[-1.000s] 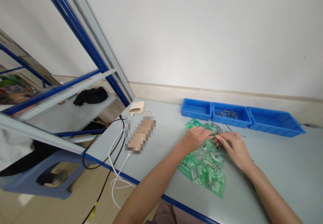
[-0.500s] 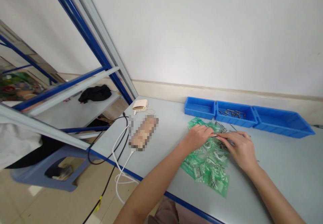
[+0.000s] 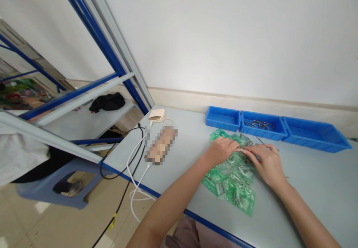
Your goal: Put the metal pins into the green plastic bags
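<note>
- Screw-like metal pieces (image 3: pixel 246 139) were heaped loosely along the right side of the green plastic packing (image 3: pixel 229 192), on the worktop (image 3: pixel 190 147)
- Much of the heap was covered by the right hand (image 3: pixel 267 162), which was placed nearer to it than the left hand (image 3: pixel 223 151)
- Loose pieces were seen below and just beyond the fingers, towards the middle blue bin (image 3: pixel 260 133), in which similar pieces were held
- Long axes were turned at mixed angles; one slim piece (image 3: pixel 260 140) was slanted from the bin side down towards the right hand
- Fingers of both hands were brought together tip to tip; whether anything was gripped there could not be told
</note>
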`<state>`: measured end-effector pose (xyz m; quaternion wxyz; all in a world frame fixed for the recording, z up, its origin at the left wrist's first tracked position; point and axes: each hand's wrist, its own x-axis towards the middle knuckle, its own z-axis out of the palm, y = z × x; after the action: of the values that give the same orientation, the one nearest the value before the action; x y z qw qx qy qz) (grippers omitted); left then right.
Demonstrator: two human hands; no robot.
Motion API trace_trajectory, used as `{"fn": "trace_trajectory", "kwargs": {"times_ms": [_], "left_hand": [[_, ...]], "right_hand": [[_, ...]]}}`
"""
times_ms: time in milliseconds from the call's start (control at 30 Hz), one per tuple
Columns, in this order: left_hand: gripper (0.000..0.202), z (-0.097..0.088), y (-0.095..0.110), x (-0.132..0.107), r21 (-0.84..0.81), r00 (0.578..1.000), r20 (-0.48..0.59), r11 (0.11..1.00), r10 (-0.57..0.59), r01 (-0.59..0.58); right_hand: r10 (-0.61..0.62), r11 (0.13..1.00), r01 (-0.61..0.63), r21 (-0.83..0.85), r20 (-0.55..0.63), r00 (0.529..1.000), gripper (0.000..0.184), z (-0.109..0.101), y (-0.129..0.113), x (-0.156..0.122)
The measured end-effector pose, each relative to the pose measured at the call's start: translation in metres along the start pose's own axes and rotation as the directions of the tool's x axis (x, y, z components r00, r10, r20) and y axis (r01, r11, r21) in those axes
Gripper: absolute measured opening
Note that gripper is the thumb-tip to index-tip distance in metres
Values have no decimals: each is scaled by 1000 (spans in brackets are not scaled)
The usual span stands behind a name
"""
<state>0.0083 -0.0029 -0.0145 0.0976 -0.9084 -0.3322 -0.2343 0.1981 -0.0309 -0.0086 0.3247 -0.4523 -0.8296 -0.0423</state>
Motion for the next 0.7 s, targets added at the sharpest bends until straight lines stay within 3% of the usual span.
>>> {"fn": "trace_trajectory", "kwargs": {"times_ms": [133, 333, 433, 567, 700], "left_hand": [[28, -1, -1, -1, 2, 1000, 7, 1000, -3, 3], [40, 0, 0, -1, 7, 999, 1, 999, -51, 51], [42, -5, 0, 0, -28, 994, 19, 994, -104, 105], [40, -31, -6, -4, -172, 951, -50, 941, -304, 292], [52, -71, -20, -34, -275, 854, -161, 853, -495, 443]], "right_hand": [[7, 1000, -8, 20, 41, 999, 36, 1, -2, 1], [1, 1000, -1, 21, 2, 1000, 33, 4, -3, -1], [28, 998, -31, 48, 53, 998, 35, 5, -3, 0], [81, 992, -95, 81, 158, 984, 45, 2, -4, 18], [98, 988, -119, 99, 197, 976, 51, -1, 3, 59]]}}
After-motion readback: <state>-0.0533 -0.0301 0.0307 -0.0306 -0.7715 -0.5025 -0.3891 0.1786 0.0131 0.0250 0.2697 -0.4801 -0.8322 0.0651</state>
